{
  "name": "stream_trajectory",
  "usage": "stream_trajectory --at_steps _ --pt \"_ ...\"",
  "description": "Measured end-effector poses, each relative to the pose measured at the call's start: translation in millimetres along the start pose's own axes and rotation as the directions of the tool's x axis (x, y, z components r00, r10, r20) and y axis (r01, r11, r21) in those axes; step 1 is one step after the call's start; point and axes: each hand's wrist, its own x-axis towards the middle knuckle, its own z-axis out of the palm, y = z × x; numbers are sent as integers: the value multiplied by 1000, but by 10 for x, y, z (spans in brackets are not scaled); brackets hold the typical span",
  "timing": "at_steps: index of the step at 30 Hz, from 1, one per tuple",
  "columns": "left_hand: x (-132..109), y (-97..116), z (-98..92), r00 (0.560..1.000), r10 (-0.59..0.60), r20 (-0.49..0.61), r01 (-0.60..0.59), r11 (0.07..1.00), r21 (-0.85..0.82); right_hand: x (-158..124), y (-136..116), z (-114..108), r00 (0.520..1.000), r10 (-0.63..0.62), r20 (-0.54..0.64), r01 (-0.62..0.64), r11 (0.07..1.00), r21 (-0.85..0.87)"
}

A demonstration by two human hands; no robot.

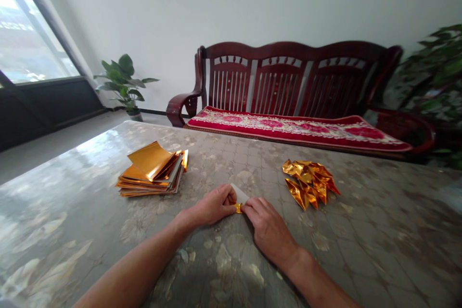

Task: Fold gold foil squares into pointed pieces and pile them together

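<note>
The left hand [215,205] and right hand [269,225] pinch one paper [238,194] between them, over the table [220,274]. They hide most of it; just a pale corner and a gold bit peek out. The folded gold shapes [312,184] overlap, too bunched to count. A leafy plant [438,74] is cut off.

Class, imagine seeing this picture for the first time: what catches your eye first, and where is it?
The shiny gold stack at left on the table and the folded gold pieces at right likely draw the eye first. Between them, the left hand and right hand hold a sheet. Behind, the bench's red cover stands out.
</note>
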Motion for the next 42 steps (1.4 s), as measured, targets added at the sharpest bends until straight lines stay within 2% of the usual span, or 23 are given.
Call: stream_trajectory --at_steps 10,16,21,23,27,30,38,42 --pt "-9 46 78 997 -22 -74 25 999 46 0 8 11 1000 -9 -19 9 1000 0" --pt "-15 63 65 998 22 -54 -17 996 89 14 11 -2 1000 -8 -15 8 1000 -9" --pt "-40 -4 10 999 50 14 -50 999 -3 11 5 -4 1000 -11 -16 11 1000 -7" --pt "-77 -22 -8 998 56 8 -56 998 -6 9 5 0 1000 -14 -26 14 1000 -10" --pt "-197 6 -1 990 104 -98 -93 990 107 8 9 12 999 -18 -37 18 1000 -12" --pt "-276 54 33 979 149 -138 -125 978 168 6 12 21 999 -15 -40 15 1000 -7" --pt "-341 64 59 975 182 -126 -158 971 179 7 13 18 1000 -4 -18 4 1000 7" --pt "-352 79 49 967 230 -106 -195 943 269 12 16 12 1000 -3 0 3 1000 7"
